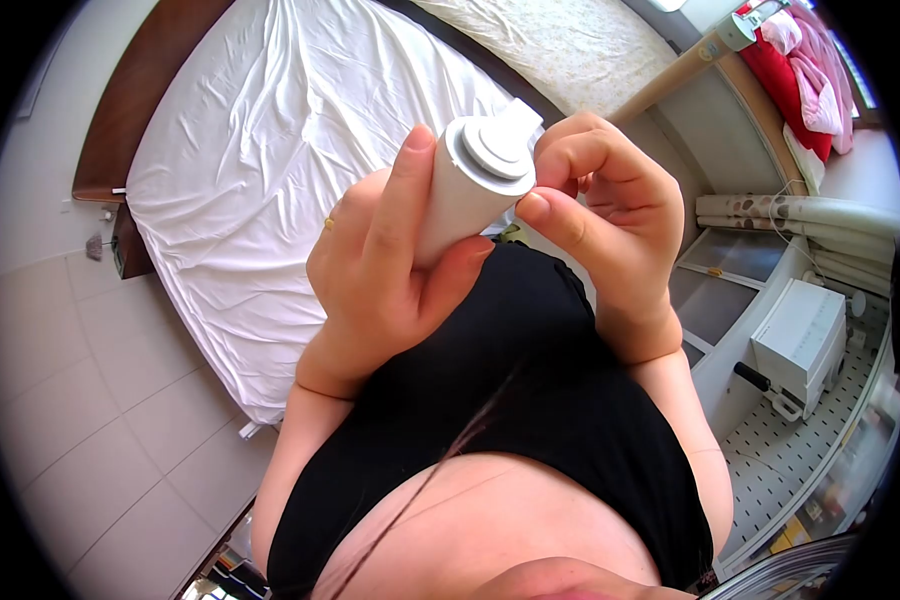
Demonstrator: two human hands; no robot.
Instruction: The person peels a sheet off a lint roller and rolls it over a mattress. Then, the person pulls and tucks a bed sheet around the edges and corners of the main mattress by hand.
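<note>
A white cylinder (462, 205), which looks like a lint roller, points its ringed end up towards me. A flat white tab (519, 122) sticks out from that end. My left hand (375, 255) is wrapped round the cylinder's body, with its index finger along one side and its thumb across the lower part. At the rim on the other side, my right hand (615, 205) is closed, thumb and index finger drawn together against the edge. Whether a thin layer lies between those fingertips cannot be made out.
Beyond my hands lies a bed with a wrinkled white sheet (240, 150) and a dark wooden frame (130, 125). On the right, a white box-like appliance (800, 330) stands on a perforated shelf (770, 450). Pink and red bedding (805, 80) is piled at upper right; floor tiles (80, 400) show at left.
</note>
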